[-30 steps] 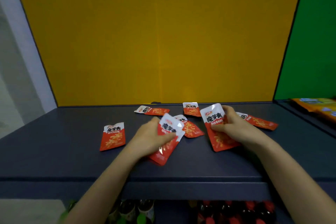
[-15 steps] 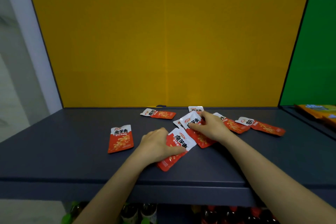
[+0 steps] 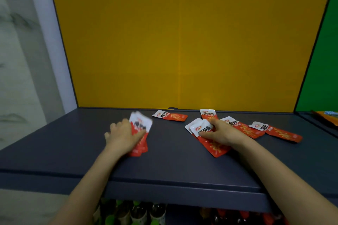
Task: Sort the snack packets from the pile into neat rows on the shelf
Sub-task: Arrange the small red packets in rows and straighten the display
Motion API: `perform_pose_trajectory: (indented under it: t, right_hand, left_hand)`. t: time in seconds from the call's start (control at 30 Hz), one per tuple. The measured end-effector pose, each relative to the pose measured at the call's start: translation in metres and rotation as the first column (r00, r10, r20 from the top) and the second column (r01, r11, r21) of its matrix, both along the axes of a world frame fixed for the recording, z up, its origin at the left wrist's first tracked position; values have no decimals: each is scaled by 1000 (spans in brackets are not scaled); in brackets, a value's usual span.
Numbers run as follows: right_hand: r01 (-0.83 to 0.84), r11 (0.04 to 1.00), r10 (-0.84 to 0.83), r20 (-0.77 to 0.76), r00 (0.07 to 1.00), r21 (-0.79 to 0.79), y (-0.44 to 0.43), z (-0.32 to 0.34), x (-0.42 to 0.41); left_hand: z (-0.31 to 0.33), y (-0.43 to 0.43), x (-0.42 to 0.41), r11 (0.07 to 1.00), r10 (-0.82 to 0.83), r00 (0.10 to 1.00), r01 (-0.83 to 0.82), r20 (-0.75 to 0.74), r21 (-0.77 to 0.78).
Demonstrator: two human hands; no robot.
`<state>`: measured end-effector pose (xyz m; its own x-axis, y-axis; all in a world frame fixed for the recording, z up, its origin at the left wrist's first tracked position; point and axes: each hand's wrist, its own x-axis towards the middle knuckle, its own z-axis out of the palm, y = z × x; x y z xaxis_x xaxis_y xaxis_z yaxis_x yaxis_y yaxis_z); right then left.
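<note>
Four loose packets (image 3: 170, 116), right fingers (image 3: 205, 133) pinch pair (image 3: 215, 147), left fingers (image 3: 117, 127) grip packet (image 3: 140, 124) (blurred)

Red snack packets (image 3: 279, 133) each carry bold black Chinese characters, 魔芋爽, on a white top band, clearest on the rearmost packet (image 3: 208, 114). A small red oval logo above them is unreadable.

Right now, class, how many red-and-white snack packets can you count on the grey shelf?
8, probably: two blurred packets under the left hand, two at the right hand, two right of it, two at the back. Others may be hidden beneath the hands.
</note>
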<state>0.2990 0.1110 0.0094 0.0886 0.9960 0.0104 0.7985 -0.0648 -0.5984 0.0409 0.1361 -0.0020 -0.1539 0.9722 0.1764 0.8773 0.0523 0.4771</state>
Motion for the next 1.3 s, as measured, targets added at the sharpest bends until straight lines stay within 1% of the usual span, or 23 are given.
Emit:
perform_pose_trajectory:
  t: [0.03, 0.07, 0.1, 0.17, 0.23, 0.33, 0.4, 0.5, 0.57, 0.6, 0.67, 0.73, 0.8, 0.9, 0.97, 1.1, 1.17, 1.23, 1.3]
  right_hand:
    - [5, 1000, -5, -19, 1000, 3, 0, -1, 0]
    - [14, 1000, -14, -38, 999, 6, -1, -2, 0]
    - [22, 1000, -22, -54, 998, 11, -1, -3, 0]
    - [38, 999, -36, -80, 996, 19, -2, -5, 1]
    - [52, 998, -50, -82, 995, 19, -4, -5, 1]
    - [67, 997, -65, -48, 997, 35, -9, -4, -1]
    - [83, 994, -80, -53, 995, 64, -14, -4, -4]
    - [124, 985, -111, -107, 988, 124, -25, -7, -6]
    - [167, 972, -141, -163, 977, 163, -35, -11, -4]
    - [192, 966, -153, -210, 966, 176, -42, -12, -2]
    - [233, 956, -157, -360, 920, 178, -54, -16, 2]
    - [285, 942, -156, -522, 839, 176, -71, -17, 10]
    - [365, 913, -171, -642, 748, 182, -93, -16, 24]
    - [503, 840, -187, -761, 621, 204, -133, -12, 56]
    - [589, 778, -197, -805, 560, 220, -165, -10, 84]
    - [728, 629, -251, -814, 524, 274, -237, -15, 147]
    - [780, 564, -296, -816, 497, 270, -275, -21, 179]
    - [835, 491, -353, -820, 451, 248, -316, -28, 211]
    - [870, 435, -399, -816, 419, 234, -357, -36, 242]
  left_hand:
    - [-6, 1, 2, 998, 21, 985, -29, -169, -48]
    - [-10, 0, 4, 997, 27, 966, -46, -255, -68]
    - [-12, 0, 5, 997, 32, 959, -51, -281, -63]
    - [-12, 0, 6, 999, 32, 959, -43, -282, -31]
    - [-12, 4, 5, 1000, 1, 974, -3, -229, -7]
    - [-8, 6, 4, 993, -115, 993, 115, 1, 17]
    - [-5, 6, 3, 983, -183, 974, 182, 134, 20]
    - [-5, 7, 2, 970, -243, 938, 242, 249, 33]
    - [-8, 7, 3, 944, -322, 869, 326, 376, 55]
    - [-9, 5, 5, 927, -358, 817, 370, 453, 64]
    - [-6, -2, 11, 890, -418, 692, 442, 588, 113]
    - [2, -12, 26, 842, -478, 545, 509, 689, 182]
    - [10, -24, 51, 791, -520, 412, 564, 749, 239]
    - [15, -41, 100, 734, -542, 270, 613, 796, 292]
    - [17, -54, 138, 696, -545, 193, 646, 816, 312]
    - [19, -92, 223, 602, -545, 74, 727, 835, 329]
    - [17, -117, 270, 528, -552, 14, 780, 834, 336]
    - [11, -148, 318, 454, -543, -32, 830, 839, 325]
    - [4, -179, 365, 389, -540, -50, 870, 840, 302]
